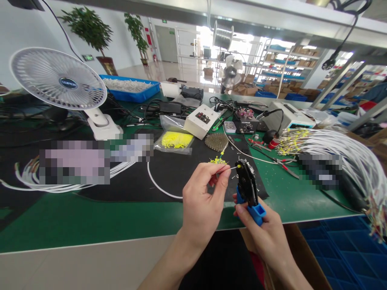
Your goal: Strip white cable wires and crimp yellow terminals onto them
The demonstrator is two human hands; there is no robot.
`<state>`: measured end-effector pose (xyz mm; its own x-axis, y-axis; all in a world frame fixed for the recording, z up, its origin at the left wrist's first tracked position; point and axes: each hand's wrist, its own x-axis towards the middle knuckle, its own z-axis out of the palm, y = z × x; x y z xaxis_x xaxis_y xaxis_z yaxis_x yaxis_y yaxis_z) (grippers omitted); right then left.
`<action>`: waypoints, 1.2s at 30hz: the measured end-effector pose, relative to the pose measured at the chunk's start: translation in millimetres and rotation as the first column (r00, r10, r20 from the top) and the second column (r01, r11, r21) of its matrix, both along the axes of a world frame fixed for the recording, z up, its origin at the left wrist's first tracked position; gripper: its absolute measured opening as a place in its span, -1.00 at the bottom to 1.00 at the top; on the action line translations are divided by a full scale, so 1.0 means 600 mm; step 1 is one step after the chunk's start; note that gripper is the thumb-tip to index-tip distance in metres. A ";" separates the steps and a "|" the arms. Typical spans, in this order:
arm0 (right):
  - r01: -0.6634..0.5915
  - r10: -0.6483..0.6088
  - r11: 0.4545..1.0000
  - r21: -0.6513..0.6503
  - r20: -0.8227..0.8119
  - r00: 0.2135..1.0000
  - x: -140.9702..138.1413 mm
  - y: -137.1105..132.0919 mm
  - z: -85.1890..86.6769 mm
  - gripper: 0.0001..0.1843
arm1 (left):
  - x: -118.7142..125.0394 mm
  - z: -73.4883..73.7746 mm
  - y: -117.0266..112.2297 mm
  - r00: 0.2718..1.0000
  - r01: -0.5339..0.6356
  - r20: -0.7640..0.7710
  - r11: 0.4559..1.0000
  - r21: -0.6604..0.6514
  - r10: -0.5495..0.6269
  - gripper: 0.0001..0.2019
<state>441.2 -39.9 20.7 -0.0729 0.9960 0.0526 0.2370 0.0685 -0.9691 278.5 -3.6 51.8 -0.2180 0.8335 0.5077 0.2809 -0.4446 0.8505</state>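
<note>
My left hand (201, 197) pinches a thin white wire (232, 167) between thumb and fingertips. The wire's far end, with a small yellow terminal (239, 166) on it, sits at the jaws of a crimping tool. My right hand (260, 225) is wrapped around the blue handles of this black-headed crimping tool (248, 183). Whether the jaws are fully closed I cannot tell. A white cable (161, 189) curves over the black mat to my left hand. Just beyond that hand lie small yellow terminals (218, 160), partly hidden by my fingers.
On the left stand a white fan (69, 83) and a bundle of white cables (121, 171). A clear bag of yellow terminals (177, 140) and a switch box (202, 121) lie beyond the hands. At right are pliers (288, 167) and a large white cable bundle (338, 147).
</note>
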 end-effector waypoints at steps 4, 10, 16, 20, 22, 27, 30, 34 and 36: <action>-0.010 0.008 0.999 0.035 0.048 0.999 0.000 0.000 -0.006 -0.75 | -0.001 -0.002 -0.001 1.000 -0.004 -0.020 1.000 -0.006 0.004 -0.92; -0.035 0.009 0.979 0.200 0.131 0.991 0.000 0.004 -0.019 -0.80 | -0.001 -0.007 0.000 0.999 0.034 0.017 0.999 0.011 -0.034 -0.90; 0.080 -0.121 0.977 0.196 0.204 0.972 -0.002 0.000 -0.047 -0.74 | -0.006 -0.011 -0.005 0.999 0.044 0.019 0.994 -0.102 -0.042 -0.91; 0.174 -0.197 0.971 0.163 0.135 0.971 -0.006 -0.006 -0.060 -0.64 | -0.010 -0.015 -0.010 0.998 0.058 0.022 0.985 -0.164 -0.055 -0.92; 0.149 -0.181 0.974 0.172 0.185 0.966 -0.008 -0.009 -0.057 -0.50 | -0.011 -0.015 -0.012 0.999 0.052 0.012 0.982 -0.181 -0.050 -0.92; 0.026 -0.111 0.966 0.258 0.325 0.939 -0.012 -0.021 -0.046 -0.46 | -0.017 -0.012 -0.017 0.999 0.034 -0.022 0.979 -0.202 -0.039 -0.91; 0.023 -0.102 0.972 0.234 0.332 0.938 -0.017 -0.028 -0.048 -0.41 | -0.021 -0.010 -0.021 0.999 0.029 -0.027 0.977 -0.213 -0.036 -0.91; 0.024 -0.087 0.982 0.186 0.342 0.936 -0.021 -0.034 -0.051 -0.36 | -0.024 -0.010 -0.026 0.999 0.032 -0.011 0.975 -0.219 -0.035 -0.91; 0.023 -0.085 0.983 0.181 0.345 0.935 -0.022 -0.037 -0.052 -0.33 | -0.024 -0.010 -0.029 0.999 0.031 -0.001 0.974 -0.224 -0.032 -0.90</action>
<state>428.2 -61.8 -10.3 -0.0641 0.9769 0.2037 0.5668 0.2036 -0.7983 264.1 -20.8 46.0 -0.1877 0.9327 0.3079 0.2734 -0.2514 0.9285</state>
